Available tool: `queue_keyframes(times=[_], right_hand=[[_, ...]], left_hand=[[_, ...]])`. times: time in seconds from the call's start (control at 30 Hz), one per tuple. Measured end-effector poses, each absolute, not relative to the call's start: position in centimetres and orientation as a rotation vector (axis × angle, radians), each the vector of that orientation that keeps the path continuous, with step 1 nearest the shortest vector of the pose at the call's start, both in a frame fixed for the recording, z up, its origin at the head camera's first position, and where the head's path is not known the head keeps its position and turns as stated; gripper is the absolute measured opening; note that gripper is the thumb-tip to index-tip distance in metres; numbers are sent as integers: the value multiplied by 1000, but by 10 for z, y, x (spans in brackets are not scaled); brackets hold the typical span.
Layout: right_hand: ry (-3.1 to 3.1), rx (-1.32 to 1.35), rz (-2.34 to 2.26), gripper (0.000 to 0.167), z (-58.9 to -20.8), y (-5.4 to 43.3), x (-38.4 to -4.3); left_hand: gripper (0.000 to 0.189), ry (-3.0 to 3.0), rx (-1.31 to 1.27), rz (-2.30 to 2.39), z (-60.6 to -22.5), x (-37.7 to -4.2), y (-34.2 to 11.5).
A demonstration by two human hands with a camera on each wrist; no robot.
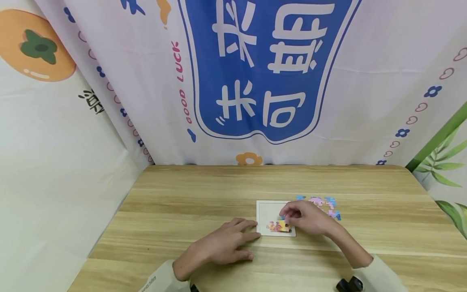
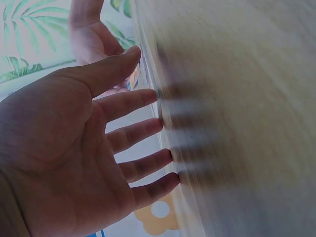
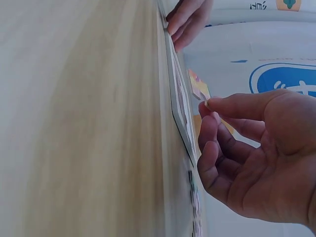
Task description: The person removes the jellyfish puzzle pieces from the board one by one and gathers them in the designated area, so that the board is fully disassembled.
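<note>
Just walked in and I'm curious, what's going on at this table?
A person is doing a small jigsaw on a wooden table. The left hand lies flat, fingers straight, at the left edge of the white puzzle tray. The right hand hovers over the tray, thumb and forefinger pinched together as if on a piece, though the piece itself can't be made out. A few pieces are joined in the tray's near corner; loose pieces lie to its right.
</note>
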State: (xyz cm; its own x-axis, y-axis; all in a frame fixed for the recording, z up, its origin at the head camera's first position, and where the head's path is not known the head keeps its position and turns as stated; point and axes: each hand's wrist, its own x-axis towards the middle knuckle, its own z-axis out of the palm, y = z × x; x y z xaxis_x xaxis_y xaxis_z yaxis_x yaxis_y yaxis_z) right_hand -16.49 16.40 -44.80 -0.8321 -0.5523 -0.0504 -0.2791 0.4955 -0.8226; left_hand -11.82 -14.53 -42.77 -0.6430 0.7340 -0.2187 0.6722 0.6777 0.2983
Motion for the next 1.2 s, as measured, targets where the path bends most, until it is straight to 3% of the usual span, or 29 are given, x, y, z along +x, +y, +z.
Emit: queue_keyframes(times=[1.2], right_hand=[[2543,-671,-1186,16,-447,226,-150]], left_hand=[[56,2573,1074,278,-428,-116,-144]])
